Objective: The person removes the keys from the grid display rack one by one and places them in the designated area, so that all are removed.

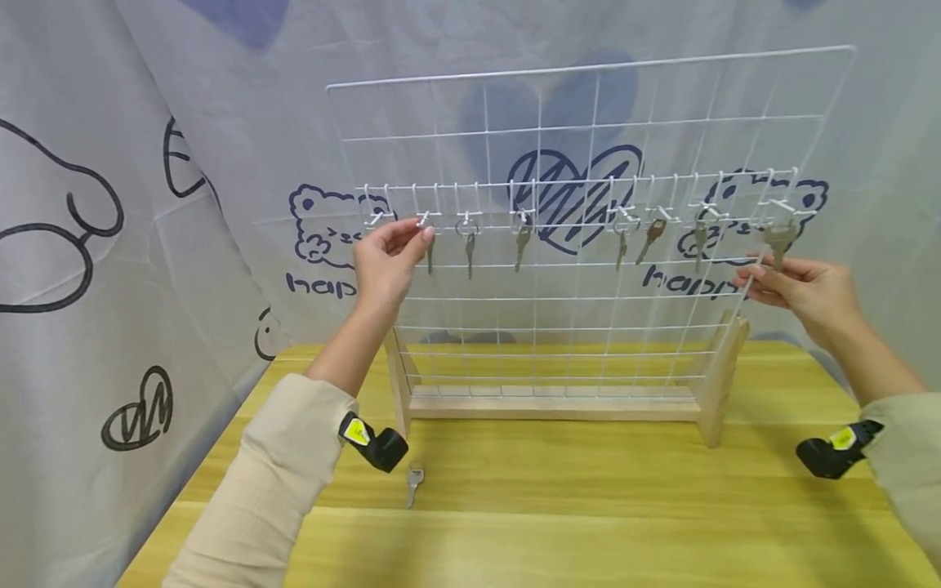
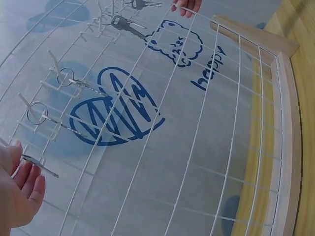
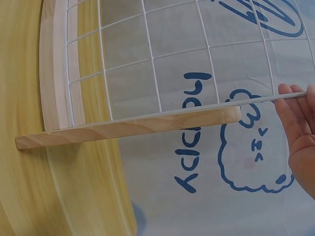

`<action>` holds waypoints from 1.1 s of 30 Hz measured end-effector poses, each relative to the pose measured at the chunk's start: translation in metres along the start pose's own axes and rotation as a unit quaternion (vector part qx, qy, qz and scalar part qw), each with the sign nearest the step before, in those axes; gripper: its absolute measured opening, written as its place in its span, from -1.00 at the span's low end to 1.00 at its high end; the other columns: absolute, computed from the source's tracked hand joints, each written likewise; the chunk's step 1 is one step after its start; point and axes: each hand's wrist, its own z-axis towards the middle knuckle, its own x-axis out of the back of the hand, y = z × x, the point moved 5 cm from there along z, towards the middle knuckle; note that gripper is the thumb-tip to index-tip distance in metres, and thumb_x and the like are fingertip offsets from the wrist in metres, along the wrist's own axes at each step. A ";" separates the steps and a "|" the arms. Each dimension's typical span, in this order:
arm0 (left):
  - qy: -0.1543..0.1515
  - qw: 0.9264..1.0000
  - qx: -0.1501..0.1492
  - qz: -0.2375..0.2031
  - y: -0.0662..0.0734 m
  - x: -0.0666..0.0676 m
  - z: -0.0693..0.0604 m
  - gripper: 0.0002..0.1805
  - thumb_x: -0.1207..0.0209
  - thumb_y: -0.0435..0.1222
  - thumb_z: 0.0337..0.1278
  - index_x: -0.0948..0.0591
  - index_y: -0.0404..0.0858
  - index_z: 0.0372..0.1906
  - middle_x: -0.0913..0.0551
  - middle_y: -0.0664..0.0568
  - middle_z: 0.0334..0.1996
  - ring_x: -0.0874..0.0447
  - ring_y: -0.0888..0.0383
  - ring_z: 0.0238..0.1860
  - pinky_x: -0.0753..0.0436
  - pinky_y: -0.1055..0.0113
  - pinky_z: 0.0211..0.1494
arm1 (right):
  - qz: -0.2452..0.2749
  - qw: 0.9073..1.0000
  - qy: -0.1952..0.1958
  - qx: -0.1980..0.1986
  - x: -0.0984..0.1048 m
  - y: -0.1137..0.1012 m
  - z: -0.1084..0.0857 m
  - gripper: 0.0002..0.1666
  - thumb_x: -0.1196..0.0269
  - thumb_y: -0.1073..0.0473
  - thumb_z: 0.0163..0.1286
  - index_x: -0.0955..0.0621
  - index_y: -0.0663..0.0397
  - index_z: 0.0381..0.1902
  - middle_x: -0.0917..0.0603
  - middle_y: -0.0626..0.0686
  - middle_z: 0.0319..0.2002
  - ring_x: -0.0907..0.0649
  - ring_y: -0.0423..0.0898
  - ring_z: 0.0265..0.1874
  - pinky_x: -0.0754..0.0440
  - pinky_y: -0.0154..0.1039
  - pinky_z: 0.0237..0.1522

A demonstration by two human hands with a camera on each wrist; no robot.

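Observation:
A white wire grid rack (image 1: 564, 297) stands upright on a wooden base, with keys on rings hanging from a row of white hooks. At the second hook from the left, my left hand (image 1: 387, 263) pinches a key (image 2: 42, 166) by its ring end, its blade poking out past the fingertips. My right hand (image 1: 812, 292) holds the rack's right side wire between thumb and fingers, just below a hanging key (image 1: 779, 238). In the right wrist view, that hand (image 3: 301, 129) is cut off by the frame edge.
One loose key (image 1: 414, 487) lies on the yellow wooden table (image 1: 559, 531), in front of the rack's left foot. Wooden side feet (image 1: 722, 380) hold the grid. Behind it hangs a pale curtain (image 1: 220, 49) with blue and black drawings.

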 end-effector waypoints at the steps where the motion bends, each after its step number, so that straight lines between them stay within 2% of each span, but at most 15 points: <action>1: 0.002 1.000 0.003 -0.001 0.000 0.000 0.000 -0.65 -0.21 -0.38 0.11 -0.54 -0.43 0.00 -0.62 -0.19 -0.06 -0.56 0.39 -0.32 -0.65 0.56 -0.10 | 0.000 1.000 0.000 0.000 0.000 0.000 0.000 -0.81 -0.20 0.34 0.25 -0.71 -0.01 -0.33 -0.76 -0.06 -0.43 -0.74 -0.22 -0.43 -0.70 -0.41 -0.34; 11: 0.011 0.999 0.031 -0.020 0.000 0.005 -0.004 -0.72 -0.20 -0.39 0.12 -0.57 -0.46 -0.08 -0.64 -0.26 -0.07 -0.64 0.38 -0.43 -0.70 0.50 -0.20 | -0.004 1.000 0.006 -0.002 -0.003 0.002 -0.001 -0.83 -0.21 0.34 0.24 -0.71 0.02 -0.37 -0.76 -0.07 -0.44 -0.74 -0.22 -0.44 -0.70 -0.41 -0.34; 19: 0.015 0.996 0.059 -0.069 -0.004 0.006 -0.006 -0.75 -0.21 -0.40 0.11 -0.59 -0.45 -0.11 -0.66 -0.22 -0.16 -0.68 0.36 -0.51 -0.71 0.45 -0.26 | -0.001 1.000 0.010 0.002 -0.002 0.000 -0.003 -0.87 -0.22 0.34 0.22 -0.71 0.07 -0.39 -0.76 -0.07 -0.45 -0.74 -0.22 -0.45 -0.70 -0.41 -0.37; 21: 0.015 0.996 0.058 -0.063 -0.004 0.008 -0.007 -0.75 -0.21 -0.39 0.12 -0.59 -0.45 -0.11 -0.68 -0.18 -0.19 -0.67 0.36 -0.51 -0.71 0.45 -0.26 | -0.004 1.000 0.012 0.000 -0.001 0.000 -0.003 -0.87 -0.22 0.34 0.22 -0.71 0.06 -0.39 -0.76 -0.07 -0.45 -0.74 -0.22 -0.45 -0.70 -0.42 -0.37; 24: 0.012 0.997 0.049 -0.050 -0.001 0.011 -0.008 -0.75 -0.21 -0.38 0.11 -0.60 -0.44 -0.13 -0.74 0.00 -0.34 -0.65 0.36 -0.51 -0.71 0.48 -0.26 | -0.004 1.000 0.012 -0.002 -0.001 0.001 -0.003 -0.85 -0.22 0.33 0.23 -0.72 0.04 -0.37 -0.76 -0.08 -0.45 -0.74 -0.23 -0.44 -0.70 -0.41 -0.36; 28: 0.005 0.998 0.046 -0.037 0.001 0.013 -0.008 -0.73 -0.22 -0.36 0.11 -0.60 -0.45 -0.12 -0.64 0.26 -0.56 -0.61 0.37 -0.52 -0.68 0.55 -0.29 | -0.004 1.000 0.015 -0.005 -0.001 0.001 -0.002 -0.85 -0.22 0.33 0.23 -0.71 0.05 -0.40 -0.76 -0.08 -0.46 -0.74 -0.23 -0.45 -0.70 -0.42 -0.36; 33: 0.006 0.998 0.055 -0.041 0.004 0.016 -0.009 -0.75 -0.22 -0.37 0.11 -0.61 -0.44 -0.13 -0.62 0.22 -0.50 -0.60 0.36 -0.50 -0.67 0.57 -0.28 | -0.028 0.999 0.018 -0.001 -0.001 -0.002 0.000 -0.86 -0.23 0.29 0.23 -0.71 -0.01 -0.40 -0.76 -0.11 -0.47 -0.73 -0.26 -0.45 -0.70 -0.44 -0.38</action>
